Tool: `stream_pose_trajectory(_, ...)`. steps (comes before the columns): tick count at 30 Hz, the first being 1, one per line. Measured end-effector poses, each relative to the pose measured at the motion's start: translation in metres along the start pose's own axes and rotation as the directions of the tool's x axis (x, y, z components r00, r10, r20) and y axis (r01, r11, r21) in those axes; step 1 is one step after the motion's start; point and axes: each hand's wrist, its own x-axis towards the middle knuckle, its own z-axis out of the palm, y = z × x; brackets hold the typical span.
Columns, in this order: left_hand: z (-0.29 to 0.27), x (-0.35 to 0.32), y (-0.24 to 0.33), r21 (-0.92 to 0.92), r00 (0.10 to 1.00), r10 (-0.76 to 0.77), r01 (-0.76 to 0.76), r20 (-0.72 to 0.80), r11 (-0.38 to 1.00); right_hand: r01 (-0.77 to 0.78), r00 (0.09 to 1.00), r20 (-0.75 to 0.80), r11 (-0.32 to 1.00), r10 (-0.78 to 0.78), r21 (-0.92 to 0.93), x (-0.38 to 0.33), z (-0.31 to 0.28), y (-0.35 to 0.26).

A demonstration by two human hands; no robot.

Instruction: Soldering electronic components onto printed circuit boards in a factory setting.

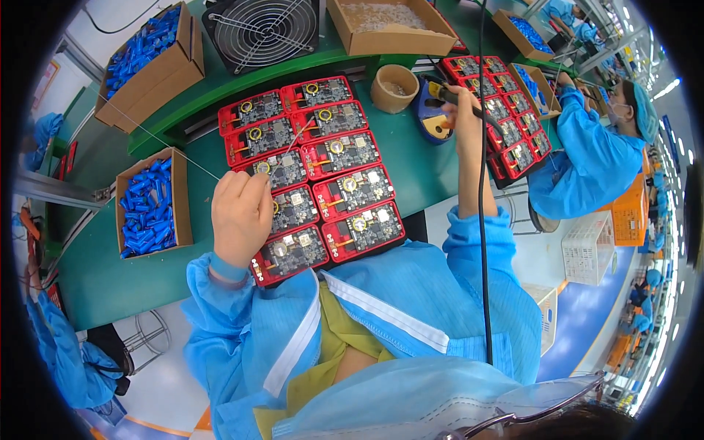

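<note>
Over the left column of red trays, my left hand (242, 216) is closed on a thin solder wire (302, 132). One end sticks out past the fingers above the boards, and a long strand runs back to the upper left. My right hand (463, 121) grips a soldering iron (477, 111) by its dark handle, beside the blue iron stand (425, 110) with a yellow sponge (436, 128). Whether its tip touches the stand, I cannot tell. Two columns of red trays (328, 258) lie before me, carrying circuit boards (364, 185) with round coin-like parts ringed in yellow.
Boxes of blue cylinders stand at left (183, 220) and upper left (192, 55). A fan (265, 33), a carton (392, 40) and a round tub (394, 89) line the back. More red trays (506, 170) lie right, near a co-worker (594, 169). A black cord (482, 242) hangs across.
</note>
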Motion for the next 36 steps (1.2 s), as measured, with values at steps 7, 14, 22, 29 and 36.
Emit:
stream_pose_trajectory(7,0.012,0.006,-0.015,-0.074,0.994,-0.08,0.074,-0.075,0.995,0.388,0.921,0.03,0.907,-0.388,-0.165,-0.068,-0.002,-0.028)
stream_pose_trajectory(14,0.015,-0.001,-0.008,-0.078,0.997,-0.065,0.061,-0.046,0.995,0.62,0.775,0.333,0.747,-0.537,-0.239,-0.057,0.027,0.011)
stream_pose_trajectory(22,0.003,-0.021,0.003,-0.159,0.985,-0.165,0.169,0.042,0.973,0.291,0.916,0.262,0.952,-0.305,0.092,-0.097,0.008,-0.023)
stream_pose_trajectory(29,-0.018,-0.05,0.023,-0.361,0.963,-0.107,0.195,0.249,0.912,0.521,0.67,0.499,0.827,-0.549,0.211,-0.137,-0.016,-0.049)
stream_pose_trajectory(36,-0.024,-0.064,0.035,-0.319,0.962,-0.091,0.173,0.258,0.932,0.638,0.428,0.584,0.688,-0.69,0.346,-0.152,-0.018,-0.062)
